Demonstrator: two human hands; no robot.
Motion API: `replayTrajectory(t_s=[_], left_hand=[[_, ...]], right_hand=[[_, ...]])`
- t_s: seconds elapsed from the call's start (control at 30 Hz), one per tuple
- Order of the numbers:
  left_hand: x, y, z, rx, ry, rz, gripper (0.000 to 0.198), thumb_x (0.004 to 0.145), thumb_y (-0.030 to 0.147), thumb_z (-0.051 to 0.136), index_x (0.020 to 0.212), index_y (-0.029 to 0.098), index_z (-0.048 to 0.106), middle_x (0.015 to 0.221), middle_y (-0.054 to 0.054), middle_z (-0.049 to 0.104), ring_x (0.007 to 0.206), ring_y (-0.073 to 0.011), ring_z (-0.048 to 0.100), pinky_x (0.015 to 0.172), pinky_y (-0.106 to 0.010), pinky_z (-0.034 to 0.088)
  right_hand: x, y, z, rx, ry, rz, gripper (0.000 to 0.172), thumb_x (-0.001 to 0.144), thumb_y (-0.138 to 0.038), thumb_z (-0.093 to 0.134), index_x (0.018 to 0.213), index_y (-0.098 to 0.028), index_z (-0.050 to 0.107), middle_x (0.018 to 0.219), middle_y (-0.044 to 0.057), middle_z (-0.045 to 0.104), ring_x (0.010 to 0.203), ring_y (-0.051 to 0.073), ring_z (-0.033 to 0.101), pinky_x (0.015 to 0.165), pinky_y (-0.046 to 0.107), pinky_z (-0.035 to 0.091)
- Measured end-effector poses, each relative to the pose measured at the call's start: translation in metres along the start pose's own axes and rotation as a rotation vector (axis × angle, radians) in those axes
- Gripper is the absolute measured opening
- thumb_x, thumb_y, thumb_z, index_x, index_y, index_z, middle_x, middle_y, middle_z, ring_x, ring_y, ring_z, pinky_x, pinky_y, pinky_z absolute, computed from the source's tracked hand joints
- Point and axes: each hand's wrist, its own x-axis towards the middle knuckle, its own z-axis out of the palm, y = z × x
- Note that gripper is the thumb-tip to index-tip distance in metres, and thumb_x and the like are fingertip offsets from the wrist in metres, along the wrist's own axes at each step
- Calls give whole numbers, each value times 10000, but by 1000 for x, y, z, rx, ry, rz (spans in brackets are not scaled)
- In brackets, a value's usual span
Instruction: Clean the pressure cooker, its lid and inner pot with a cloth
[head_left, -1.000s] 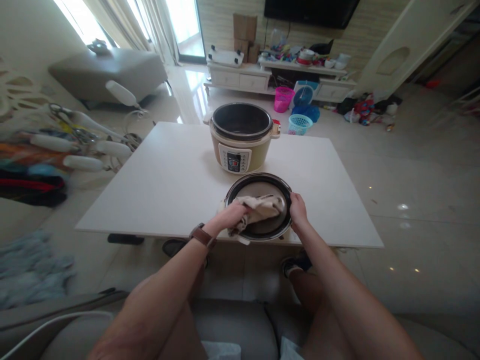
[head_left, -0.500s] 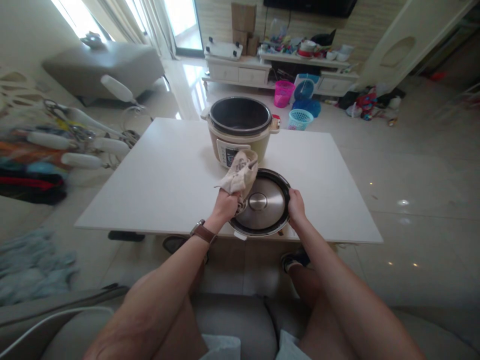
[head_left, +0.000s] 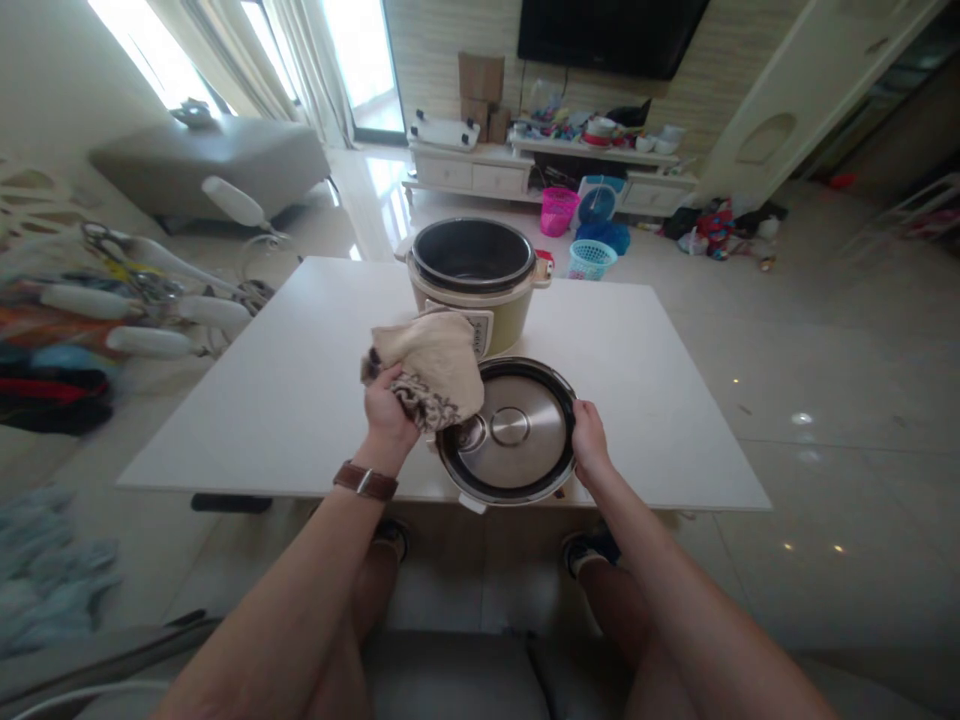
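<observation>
My left hand grips a beige cloth with a dark pattern along one side, held over the left edge of a round pot lid. The lid shows its steel inner face, ringed by a black seal, near the table's front edge. My right hand is closed on the lid's right rim; some of its fingers are hidden. Behind the lid stands an electric pressure cooker, uncovered, its dark inner pot showing. The cloth hides part of its control panel.
The white table carries the cooker. Beyond it on the floor are a pink basket and a light blue basket. A low cabinet holding clutter lines the far wall. A lamp with white arms stands left of the table.
My left hand has moved left and turned, and the cloth is now spread out more, baring the lid's left part. My right hand still holds the rim. The view has tilted up slightly.
</observation>
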Motion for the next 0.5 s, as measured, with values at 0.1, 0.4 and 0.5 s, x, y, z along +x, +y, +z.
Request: replayTrajectory(t_s=[0.1, 0.4, 0.5], left_hand=[[6, 17, -5, -30, 53, 79, 250, 742, 305, 632, 951, 205, 727, 1032, -86, 819, 1156, -285, 753, 1052, -463, 616], [7, 10, -1, -16, 193, 275, 182, 801, 257, 613, 965, 225, 686, 1049, -47, 798, 1124, -211, 740, 1055, -361, 588], [6, 0, -3, 128, 193, 312, 191, 829, 283, 609, 997, 219, 675, 1098, -54, 780, 1201, -205, 700, 1103, -355, 547]], right_hand=[[-2, 1, -1, 5, -3, -6, 409, 894, -667, 504, 872, -274, 614, 889, 15, 696, 943, 246, 601, 838, 350, 446], [-3, -2, -2, 33, -3, 8, 394, 898, -644, 530, 879, -261, 625, 903, 18, 692, 943, 249, 609, 845, 358, 455], [-4, -3, -1, 14, 2, -1, 411, 905, -655, 518, 878, -259, 621, 895, 21, 687, 941, 251, 604, 852, 363, 449]])
